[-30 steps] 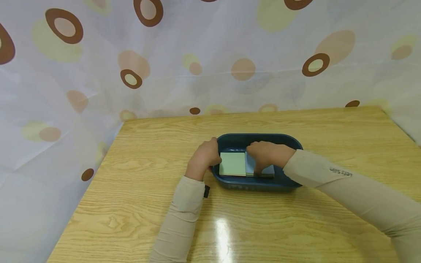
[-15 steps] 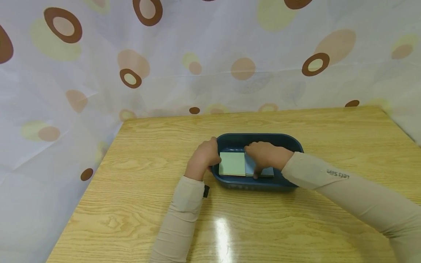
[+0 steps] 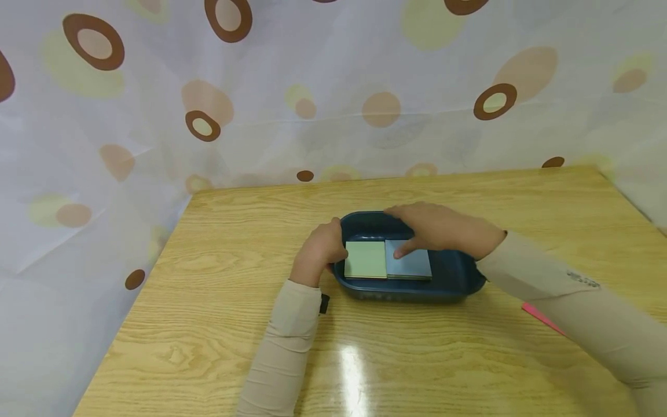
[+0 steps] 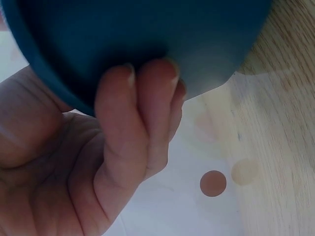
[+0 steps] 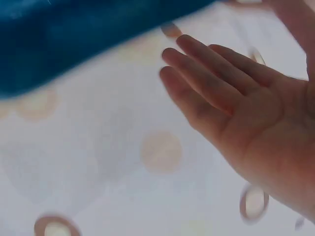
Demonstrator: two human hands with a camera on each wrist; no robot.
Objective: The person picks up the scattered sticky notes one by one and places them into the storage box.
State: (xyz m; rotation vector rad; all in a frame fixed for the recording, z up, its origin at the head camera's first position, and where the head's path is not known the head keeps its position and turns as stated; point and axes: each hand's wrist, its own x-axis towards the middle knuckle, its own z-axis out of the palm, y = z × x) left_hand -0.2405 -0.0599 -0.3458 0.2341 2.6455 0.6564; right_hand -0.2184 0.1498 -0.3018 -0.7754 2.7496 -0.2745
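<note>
A dark blue oval bin stands on the wooden table. In it two flat stacks of square paper notes lie side by side, a pale green stack on the left and a blue stack on the right. My left hand grips the bin's left end, thumb over the rim and fingers curled against the outer wall in the left wrist view. My right hand is above the bin with its fingers spread and nothing held. In the right wrist view its fingers are straight.
A pink strip-like thing shows on the table at the right, partly hidden by the right sleeve. Behind the table hangs a white sheet with brown, tan and yellow spots.
My right hand has let go of the blue stack and risen up and to the right. The pink thing has come into view. My left hand keeps its grip on the bin.
</note>
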